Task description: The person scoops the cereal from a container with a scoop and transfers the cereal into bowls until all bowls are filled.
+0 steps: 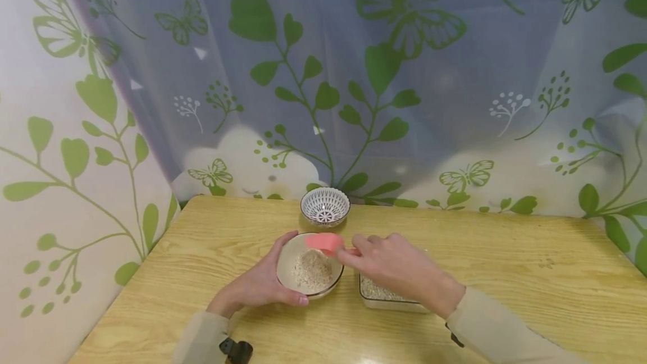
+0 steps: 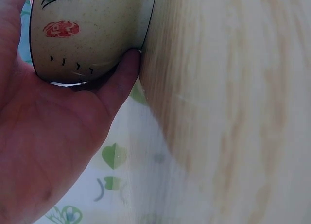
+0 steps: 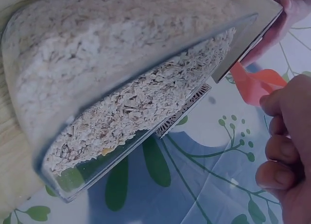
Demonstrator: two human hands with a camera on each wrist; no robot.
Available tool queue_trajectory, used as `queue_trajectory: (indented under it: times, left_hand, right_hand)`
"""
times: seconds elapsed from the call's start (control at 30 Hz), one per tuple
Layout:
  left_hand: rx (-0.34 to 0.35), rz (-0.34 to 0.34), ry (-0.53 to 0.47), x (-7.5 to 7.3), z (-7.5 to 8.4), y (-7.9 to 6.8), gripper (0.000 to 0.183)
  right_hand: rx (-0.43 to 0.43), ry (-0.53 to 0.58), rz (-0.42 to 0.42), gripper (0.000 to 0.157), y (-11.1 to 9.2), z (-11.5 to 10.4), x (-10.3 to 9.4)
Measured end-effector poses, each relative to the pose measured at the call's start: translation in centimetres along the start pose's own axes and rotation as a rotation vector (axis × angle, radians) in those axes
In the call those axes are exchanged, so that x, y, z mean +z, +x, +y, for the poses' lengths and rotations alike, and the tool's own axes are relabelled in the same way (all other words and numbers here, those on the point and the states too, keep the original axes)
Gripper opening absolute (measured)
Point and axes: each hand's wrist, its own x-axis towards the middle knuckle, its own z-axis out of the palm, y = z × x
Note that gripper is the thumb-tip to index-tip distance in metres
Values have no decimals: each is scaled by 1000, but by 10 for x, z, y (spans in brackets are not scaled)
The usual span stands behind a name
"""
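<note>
My left hand (image 1: 260,280) grips a cream bowl (image 1: 288,257) from its left side, thumb at the near rim and fingers round the far side. A mound of oat flakes (image 1: 314,271) lies inside. In the left wrist view the bowl's outer wall (image 2: 97,49) carries a red stamp, and my thumb presses against it. A pink scoop (image 1: 326,242) is tilted above the bowl's far right part; my right hand (image 1: 399,265) holds its handle with curled fingers. Whether flakes remain in the scoop (image 3: 255,85) cannot be told.
Right of the bowl, partly under my right forearm, stands a clear rectangular container (image 1: 396,305) of oat flakes (image 3: 141,102). A black-and-white patterned bowl (image 1: 325,206) sits near the back edge of the wooden table (image 1: 505,274). A leaf-printed curtain (image 1: 445,100) hangs behind.
</note>
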Motion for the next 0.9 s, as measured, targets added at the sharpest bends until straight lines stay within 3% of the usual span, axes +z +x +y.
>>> queue_trajectory:
  times: [0.1, 0.2, 0.47, 0.57, 0.67, 0.77, 0.9]
  left_hand:
    - [2, 2, 2, 0, 0, 0, 129]
    - [1, 3, 11, 0, 0, 0, 129]
    - [-17, 20, 116, -3, 7, -4, 134]
    - [-31, 54, 181, -3, 12, -5, 134]
    - [-26, 117, 263, -1, 18, -5, 133]
    - [9, 190, 362, 1, 27, -4, 132]
    - [68, 250, 456, 6, 39, -3, 131]
  right_hand:
    - [5, -6, -3, 44, 0, -1, 0]
    - [46, 56, -4, 45, -1, 0, 0]
    - [234, 426, 63, 34, -9, 6, 5]
    - [304, 580, 80, 32, -15, 12, 5]
    - [398, 709, 40, 30, -23, 19, 1]
    - [510, 859, -31, 26, -34, 26, -3]
    - [612, 1027, -53, 22, -52, 34, -8]
